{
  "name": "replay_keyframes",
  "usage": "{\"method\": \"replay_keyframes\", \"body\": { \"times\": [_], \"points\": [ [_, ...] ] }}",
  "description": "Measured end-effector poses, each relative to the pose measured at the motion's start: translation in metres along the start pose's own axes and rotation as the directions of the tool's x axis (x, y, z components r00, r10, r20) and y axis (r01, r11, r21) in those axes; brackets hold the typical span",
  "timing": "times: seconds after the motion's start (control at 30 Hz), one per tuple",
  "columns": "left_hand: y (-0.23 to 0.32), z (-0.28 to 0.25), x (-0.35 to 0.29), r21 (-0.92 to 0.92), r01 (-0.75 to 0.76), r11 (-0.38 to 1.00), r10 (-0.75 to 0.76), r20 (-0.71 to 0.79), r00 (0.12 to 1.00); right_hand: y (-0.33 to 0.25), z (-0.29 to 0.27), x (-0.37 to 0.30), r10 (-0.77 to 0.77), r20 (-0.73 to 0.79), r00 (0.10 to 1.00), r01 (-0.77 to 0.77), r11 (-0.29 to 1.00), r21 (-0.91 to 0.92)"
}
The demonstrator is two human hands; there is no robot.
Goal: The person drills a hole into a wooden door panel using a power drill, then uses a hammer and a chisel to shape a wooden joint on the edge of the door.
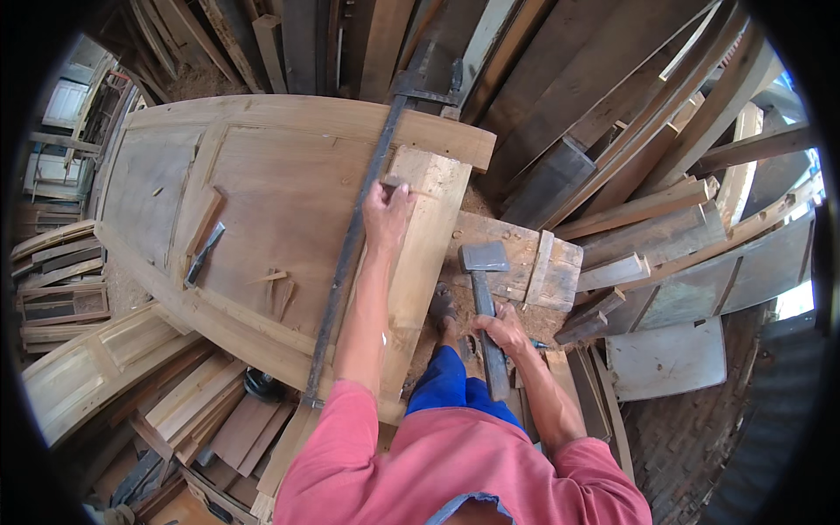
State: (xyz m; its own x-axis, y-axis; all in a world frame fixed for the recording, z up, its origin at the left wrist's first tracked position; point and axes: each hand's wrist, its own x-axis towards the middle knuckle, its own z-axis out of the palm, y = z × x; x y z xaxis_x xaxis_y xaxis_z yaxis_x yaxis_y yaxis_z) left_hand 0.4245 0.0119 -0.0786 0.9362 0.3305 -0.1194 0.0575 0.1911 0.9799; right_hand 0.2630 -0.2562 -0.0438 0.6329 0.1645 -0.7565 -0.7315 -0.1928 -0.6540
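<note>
My right hand [503, 329] is wrapped round the handle of a mallet [484, 257] with a blocky grey head, held head-away over the gap by my legs. My left hand [389, 206] pinches a small sliver of wood [422, 192] above the right end rail of a panelled wooden door [280, 175]. Across the door runs a long dark bar clamp [357, 229], its jaw past the far edge. Lying on the door are a chisel [205, 254], a wood block [204, 219] beside it, and several wood scraps [282, 296].
A low wooden stool or box [512, 276] stands right of the door. Planks [604, 114] lean thickly at the back and right. Another panelled frame [96, 367] and stacked boards [201, 394] lie at the lower left. A pale sheet [667, 359] rests at the right.
</note>
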Motion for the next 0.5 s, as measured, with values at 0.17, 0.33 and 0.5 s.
{"method": "replay_keyframes", "body": {
  "times": [0.17,0.33,0.5],
  "points": [
    [-0.027,0.026,0.083,0.178,-0.057,0.982,0.055,0.02,0.998,-0.062,-0.032,-0.013,-0.215,-0.152,0.965,0.164,0.942,-0.293],
    [-0.053,0.051,0.133,0.158,-0.072,0.985,0.07,0.018,0.997,-0.144,-0.034,-0.01,-0.54,-0.316,0.78,0.551,0.832,-0.06],
    [-0.039,0.066,0.133,0.493,-0.235,0.838,0.18,0.158,0.971,-0.182,-0.049,0.0,-0.603,-0.353,0.716,0.57,0.796,-0.204]
  ]
}}
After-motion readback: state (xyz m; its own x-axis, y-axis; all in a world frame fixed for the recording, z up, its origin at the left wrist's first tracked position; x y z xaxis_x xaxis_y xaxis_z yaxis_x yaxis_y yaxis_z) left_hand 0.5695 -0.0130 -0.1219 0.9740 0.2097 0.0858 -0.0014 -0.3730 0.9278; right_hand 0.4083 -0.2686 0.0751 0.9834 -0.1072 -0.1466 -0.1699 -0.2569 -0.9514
